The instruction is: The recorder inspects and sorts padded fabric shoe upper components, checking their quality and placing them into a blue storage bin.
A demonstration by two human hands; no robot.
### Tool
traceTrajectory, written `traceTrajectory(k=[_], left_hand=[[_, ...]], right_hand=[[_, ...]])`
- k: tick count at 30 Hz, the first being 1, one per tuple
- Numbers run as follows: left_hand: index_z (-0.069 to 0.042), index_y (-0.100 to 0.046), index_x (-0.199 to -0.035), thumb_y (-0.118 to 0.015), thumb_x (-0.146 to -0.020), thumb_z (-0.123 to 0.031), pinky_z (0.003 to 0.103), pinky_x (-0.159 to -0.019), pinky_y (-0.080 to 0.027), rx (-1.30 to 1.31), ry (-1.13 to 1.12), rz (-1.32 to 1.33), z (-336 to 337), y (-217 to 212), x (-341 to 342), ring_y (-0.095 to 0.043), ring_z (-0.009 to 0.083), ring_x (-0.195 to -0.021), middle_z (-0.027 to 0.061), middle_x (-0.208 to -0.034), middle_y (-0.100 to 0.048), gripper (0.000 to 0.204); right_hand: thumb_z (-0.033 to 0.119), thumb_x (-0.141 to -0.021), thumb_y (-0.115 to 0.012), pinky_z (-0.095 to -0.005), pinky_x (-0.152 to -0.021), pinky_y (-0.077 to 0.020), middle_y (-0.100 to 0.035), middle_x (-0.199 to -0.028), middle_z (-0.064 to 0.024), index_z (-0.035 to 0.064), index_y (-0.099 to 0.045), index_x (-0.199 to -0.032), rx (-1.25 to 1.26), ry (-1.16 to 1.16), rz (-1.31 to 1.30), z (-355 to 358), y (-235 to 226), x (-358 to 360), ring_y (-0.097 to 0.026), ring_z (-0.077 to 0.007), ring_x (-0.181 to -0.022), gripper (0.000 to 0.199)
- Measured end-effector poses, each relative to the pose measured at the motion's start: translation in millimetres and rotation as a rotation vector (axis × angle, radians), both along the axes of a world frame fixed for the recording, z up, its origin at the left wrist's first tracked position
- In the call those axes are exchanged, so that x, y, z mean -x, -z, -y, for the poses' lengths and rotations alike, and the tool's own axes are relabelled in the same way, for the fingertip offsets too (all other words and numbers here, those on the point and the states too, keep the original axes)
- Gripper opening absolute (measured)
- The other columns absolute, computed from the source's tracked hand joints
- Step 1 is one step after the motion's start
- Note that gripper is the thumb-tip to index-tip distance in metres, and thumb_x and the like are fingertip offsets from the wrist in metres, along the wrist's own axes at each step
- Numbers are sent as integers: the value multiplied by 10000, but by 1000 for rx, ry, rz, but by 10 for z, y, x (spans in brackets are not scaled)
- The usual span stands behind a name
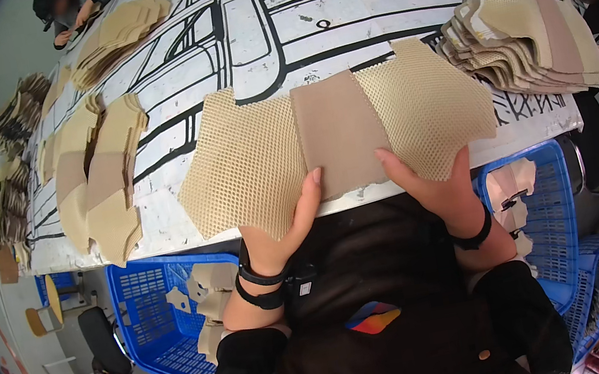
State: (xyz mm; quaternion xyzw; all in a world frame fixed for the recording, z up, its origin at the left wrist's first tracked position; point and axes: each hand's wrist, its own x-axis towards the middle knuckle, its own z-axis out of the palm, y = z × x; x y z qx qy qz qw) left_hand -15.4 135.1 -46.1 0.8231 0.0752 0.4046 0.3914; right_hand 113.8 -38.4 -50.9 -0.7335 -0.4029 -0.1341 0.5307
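Observation:
A cut fabric panel (341, 129) lies spread at the table's near edge, with beige mesh wings on either side of a smooth taupe middle strip. My left hand (292, 229) grips its lower left edge, thumb on top and fingers hidden underneath. On the right side of the strip, my right hand (443, 192) holds the lower edge the same way, its thumb lying near the seam. Both wrists wear dark bands.
Similar panels are stacked at the right (526, 33), the left (104, 167) and the far left (119, 39) of the printed white table (335, 13). Blue baskets with cut pieces stand below, left (161, 350) and right (556, 224). Another person (79, 10) works across the table.

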Motion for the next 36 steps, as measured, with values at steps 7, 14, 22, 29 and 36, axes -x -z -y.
traceTrajectory(k=[7,14,22,29,36], left_hand=[[34,-657,-1008,-720,-762,-41,316,-740,-506,-30,-4,-58,-6,24,20,-662,245,-797,127,-930,-679,266],[32,-658,-1008,-716,-771,-51,321,-747,-500,-44,17,-46,-17,9,8,-656,251,-803,126,-927,-676,257],[20,-669,-982,-716,-769,-63,323,-741,-499,-3,5,-67,6,-25,-7,-652,253,-790,119,-908,-677,234],[9,-681,-936,-730,-755,-76,330,-709,-502,-43,-7,-67,11,-40,-12,-650,257,-758,110,-876,-678,206],[1,-687,-914,-730,-749,-78,331,-699,-502,-92,-26,-80,1,-39,-12,-649,260,-747,111,-865,-676,189]], right_hand=[[109,-671,-798,-401,-787,-456,-614,-952,-105,19,-610,-1034,-16,83,49,-35,94,2,-593,-301,-861,419],[119,-652,-793,-423,-807,-430,-604,-970,-109,27,-613,-1022,22,104,47,-32,95,-22,-571,-314,-882,422],[112,-648,-787,-436,-824,-406,-591,-982,-110,41,-620,-1013,-39,90,0,-40,95,-13,-541,-331,-913,407],[107,-643,-791,-438,-845,-384,-583,-1002,-116,45,-617,-1008,-7,107,3,-33,130,-11,-522,-334,-927,409],[104,-645,-788,-441,-843,-380,-587,-992,-112,46,-621,-995,-1,85,-19,-32,144,-13,-519,-340,-934,392]])
